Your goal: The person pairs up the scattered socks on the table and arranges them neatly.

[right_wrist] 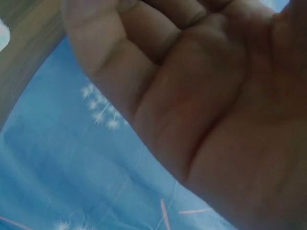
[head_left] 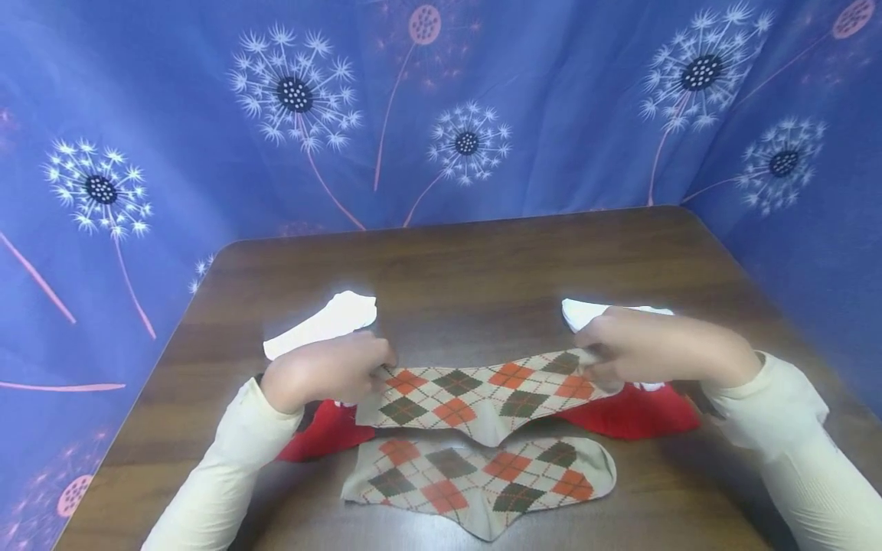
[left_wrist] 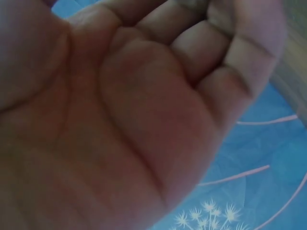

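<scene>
An argyle sock (head_left: 482, 394) in beige, orange and dark green is stretched sideways between the two hands. My left hand (head_left: 324, 371) pinches its left end, and my right hand (head_left: 658, 344) pinches the end on the right. A matching argyle sock (head_left: 475, 478) lies flat on the table just nearer to me, its heel pointing toward me. Both wrist views show mostly a palm with curled fingers, the left palm (left_wrist: 139, 115) and the right palm (right_wrist: 206, 105); the sock is out of sight there.
White socks lie beyond the hands, one at left (head_left: 327, 325) and one at right (head_left: 586, 312), partly covered by the right hand. Red cloth shows under the left forearm (head_left: 338, 432) and below the right hand (head_left: 634, 417). The brown table (head_left: 468, 283) meets a blue dandelion-print curtain (head_left: 482, 69).
</scene>
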Available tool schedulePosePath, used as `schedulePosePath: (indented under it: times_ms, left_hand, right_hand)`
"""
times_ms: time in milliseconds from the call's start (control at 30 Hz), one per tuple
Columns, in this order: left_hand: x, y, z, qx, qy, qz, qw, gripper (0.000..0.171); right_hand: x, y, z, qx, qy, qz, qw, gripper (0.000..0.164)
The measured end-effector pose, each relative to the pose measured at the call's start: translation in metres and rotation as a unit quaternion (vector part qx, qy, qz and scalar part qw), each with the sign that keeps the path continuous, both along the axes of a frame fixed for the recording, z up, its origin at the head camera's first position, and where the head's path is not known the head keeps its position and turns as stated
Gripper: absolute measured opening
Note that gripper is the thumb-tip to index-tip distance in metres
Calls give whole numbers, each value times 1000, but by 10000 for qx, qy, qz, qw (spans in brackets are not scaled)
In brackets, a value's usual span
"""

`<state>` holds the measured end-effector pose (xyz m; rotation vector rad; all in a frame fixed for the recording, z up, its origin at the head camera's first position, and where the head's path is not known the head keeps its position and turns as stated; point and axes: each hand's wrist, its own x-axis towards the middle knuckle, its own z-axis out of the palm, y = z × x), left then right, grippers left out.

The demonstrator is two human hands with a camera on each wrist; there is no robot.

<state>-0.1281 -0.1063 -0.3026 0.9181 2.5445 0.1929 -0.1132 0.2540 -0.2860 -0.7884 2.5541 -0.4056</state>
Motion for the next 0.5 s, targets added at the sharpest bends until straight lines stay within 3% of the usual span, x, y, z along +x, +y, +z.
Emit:
schedulePosePath:
  times_ms: [167, 267, 500]
  left_hand:
    - [5, 9, 0, -300, -88, -225, 9993, 36]
    - [10, 15, -1, -529, -147, -280, 9981, 35]
    - [29, 22, -10, -883, 60, -607, 9942, 38]
  right_hand:
    - [11, -5, 2, 510, 398, 511, 9966, 24]
    - [16, -9, 0, 793, 413, 658, 9938, 27]
    - [28, -20, -11, 837, -66, 802, 9932, 25]
